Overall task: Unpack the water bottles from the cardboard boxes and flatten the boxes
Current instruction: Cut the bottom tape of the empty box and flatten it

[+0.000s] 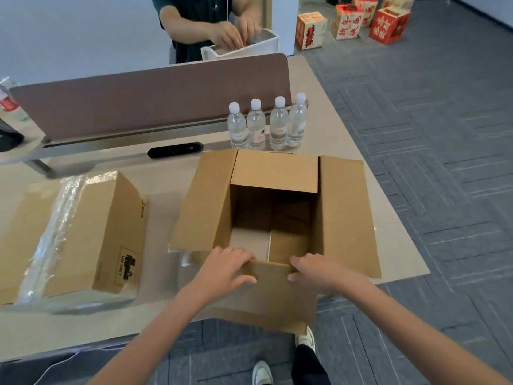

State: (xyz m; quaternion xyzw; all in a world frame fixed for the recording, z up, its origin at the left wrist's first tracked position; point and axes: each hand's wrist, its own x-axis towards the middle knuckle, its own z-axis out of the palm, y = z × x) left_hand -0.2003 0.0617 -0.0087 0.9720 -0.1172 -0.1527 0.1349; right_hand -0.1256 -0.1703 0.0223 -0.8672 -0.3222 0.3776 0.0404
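Cardboard box (274, 207), empty, at the table's (155, 315) near right edge, water bottles (266, 126) just behind. Held at the near flap (277, 295) by left grip (227, 269) and right grip (319, 270), both curled over its fold. Better tipped over first, freeing the bottom seam.

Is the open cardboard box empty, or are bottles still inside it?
Empty: the box shows a bare bottom; four water bottles stand on the desk behind it.
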